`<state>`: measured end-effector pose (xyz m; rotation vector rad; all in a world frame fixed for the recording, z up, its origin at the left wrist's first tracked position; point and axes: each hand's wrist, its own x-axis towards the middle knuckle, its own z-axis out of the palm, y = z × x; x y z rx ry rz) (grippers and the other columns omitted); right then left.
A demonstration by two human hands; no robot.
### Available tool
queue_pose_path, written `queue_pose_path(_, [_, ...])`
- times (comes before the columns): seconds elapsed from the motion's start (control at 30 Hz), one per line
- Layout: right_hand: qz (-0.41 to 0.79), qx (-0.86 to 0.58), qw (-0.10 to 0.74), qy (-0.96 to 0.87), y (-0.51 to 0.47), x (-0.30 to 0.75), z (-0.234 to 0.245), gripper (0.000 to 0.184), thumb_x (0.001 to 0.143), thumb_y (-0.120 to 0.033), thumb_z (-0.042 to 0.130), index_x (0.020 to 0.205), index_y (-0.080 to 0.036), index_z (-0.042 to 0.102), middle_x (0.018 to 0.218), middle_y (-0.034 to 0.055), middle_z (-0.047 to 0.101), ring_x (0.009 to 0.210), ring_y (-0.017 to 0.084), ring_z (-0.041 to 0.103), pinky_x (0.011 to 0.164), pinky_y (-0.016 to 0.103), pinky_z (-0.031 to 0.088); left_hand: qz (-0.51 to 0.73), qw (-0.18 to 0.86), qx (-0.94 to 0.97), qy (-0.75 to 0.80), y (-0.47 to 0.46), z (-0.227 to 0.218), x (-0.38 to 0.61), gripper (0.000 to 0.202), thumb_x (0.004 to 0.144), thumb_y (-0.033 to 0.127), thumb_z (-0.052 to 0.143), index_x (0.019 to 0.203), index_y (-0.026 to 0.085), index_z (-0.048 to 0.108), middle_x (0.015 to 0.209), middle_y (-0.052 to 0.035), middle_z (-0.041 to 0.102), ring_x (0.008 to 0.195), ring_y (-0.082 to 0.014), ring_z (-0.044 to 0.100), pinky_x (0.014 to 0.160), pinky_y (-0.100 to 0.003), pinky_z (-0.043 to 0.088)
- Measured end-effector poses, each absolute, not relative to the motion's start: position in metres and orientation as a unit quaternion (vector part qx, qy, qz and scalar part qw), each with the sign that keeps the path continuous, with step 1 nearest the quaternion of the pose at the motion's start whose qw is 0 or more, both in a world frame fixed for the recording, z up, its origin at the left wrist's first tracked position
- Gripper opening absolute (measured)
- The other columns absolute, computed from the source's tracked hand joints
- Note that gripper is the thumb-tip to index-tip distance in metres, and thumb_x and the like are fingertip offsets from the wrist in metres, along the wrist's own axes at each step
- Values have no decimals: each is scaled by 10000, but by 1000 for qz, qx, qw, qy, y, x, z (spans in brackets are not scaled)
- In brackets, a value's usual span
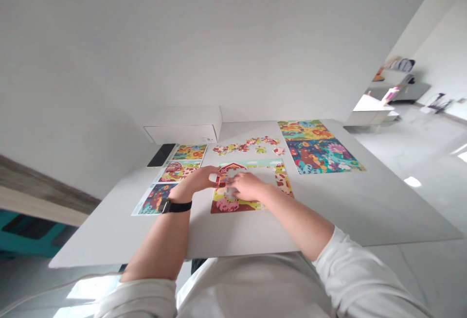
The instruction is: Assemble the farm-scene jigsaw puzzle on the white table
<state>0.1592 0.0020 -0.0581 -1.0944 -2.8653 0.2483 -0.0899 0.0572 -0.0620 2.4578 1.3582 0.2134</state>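
Observation:
A partly assembled farm jigsaw puzzle (229,205) lies on the table in front of me, with a red barn at its upper left and a bare grey area inside its border. My left hand (203,179) rests at the puzzle's left edge, thumb and fingers apart, a black-strapped watch on that wrist. Over the left part of the picture is my right hand (247,185), its fingers bent together and pressed on a puzzle piece that they mostly hide. Several loose puzzle pieces (241,147) lie in a rough row beyond the puzzle.
At left lie a sheet of small printed pictures (137,208) and a black phone (161,155). A white box (182,131) stands against the wall. Two colourful finished puzzles (321,150) lie at the right on the white table (383,211). Beyond it is a tiled floor.

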Motion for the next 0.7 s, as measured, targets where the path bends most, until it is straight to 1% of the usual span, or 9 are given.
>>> queue_pose_path(0.1, [115, -359, 13, -926, 6, 161, -45, 474, 944, -325, 701, 1416, -293, 707, 1448, 59, 701, 1293, 281, 660, 1070, 374, 523, 27, 150, 855, 496, 61, -51, -86, 520, 783, 495, 815, 1269, 316, 770, 1394, -48, 737, 1284, -262, 685, 1108, -303, 482])
queue_pose_path(0.17, [155, -368, 3, -917, 11, 167, -31, 489, 959, -358, 679, 1446, -311, 684, 1389, 65, 737, 1223, 271, 708, 1016, 356, 549, -7, 153, 851, 503, 66, -40, -81, 503, 824, 504, 769, 1294, 322, 754, 1373, -41, 749, 1234, -254, 709, 1045, -287, 508])
queue_pose_path(0.27, [184, -394, 44, -900, 24, 186, -2, 494, 978, -364, 666, 1469, -301, 662, 1457, 65, 696, 1239, 260, 706, 1031, 342, 540, -26, 146, 833, 533, 78, -21, -71, 526, 845, 498, 742, 1337, 311, 727, 1311, -46, 778, 1134, -225, 739, 929, -245, 530])
queue_pose_path(0.33, [184, -418, 72, -887, 33, 203, 18, 488, 1007, -396, 641, 1486, -303, 647, 1500, 64, 665, 1300, 261, 673, 1071, 353, 522, -15, 132, 810, 571, 86, -10, -62, 543, 878, 502, 710, 1384, 308, 698, 1191, -40, 816, 1018, -203, 760, 841, -229, 528])
queue_pose_path(0.4, [167, -454, 89, -871, 43, 222, 36, 523, 998, -411, 671, 1507, -299, 630, 1536, 72, 633, 1372, 277, 626, 1119, 377, 496, 2, 113, 801, 588, 95, 0, -50, 478, 899, 467, 693, 1343, 293, 721, 1043, -27, 834, 929, -193, 760, 802, -229, 516])
queue_pose_path(0.47, [160, -479, 99, -857, 51, 239, 49, 534, 1001, -418, 670, 1521, -312, 614, 1550, 57, 621, 1384, 280, 618, 1137, 394, 489, 23, 100, 798, 594, 105, 8, -39, 345, 934, 401, 636, 1218, 260, 771, 943, -30, 827, 887, -195, 750, 776, -238, 508])
queue_pose_path(0.53, [160, -503, 112, -842, 61, 254, 58, 530, 1002, -447, 667, 1514, -315, 622, 1515, 57, 651, 1365, 283, 634, 1134, 398, 496, 58, 73, 796, 597, 116, 14, -28, 294, 968, 314, 544, 1093, 218, 793, 973, -66, 823, 915, -213, 743, 777, -263, 507])
queue_pose_path(0.6, [173, -518, 126, -828, 71, 266, 61, 535, 1000, -446, 668, 1513, -298, 622, 1495, 68, 667, 1350, 280, 648, 1123, 393, 509, 91, 42, 792, 602, 129, 19, -20, 315, 966, 225, 483, 1040, 187, 787, 1048, -104, 816, 964, -233, 738, 801, -292, 511])
queue_pose_path(0.7, [200, -536, 135, -809, 87, 278, 56, 552, 999, -459, 660, 1518, -277, 615, 1483, 86, 674, 1322, 286, 668, 1093, 403, 538, 113, 39, 779, 615, 149, 20, -18, 329, 979, 228, 454, 973, 175, 778, 1003, -117, 810, 952, -246, 738, 809, -315, 515])
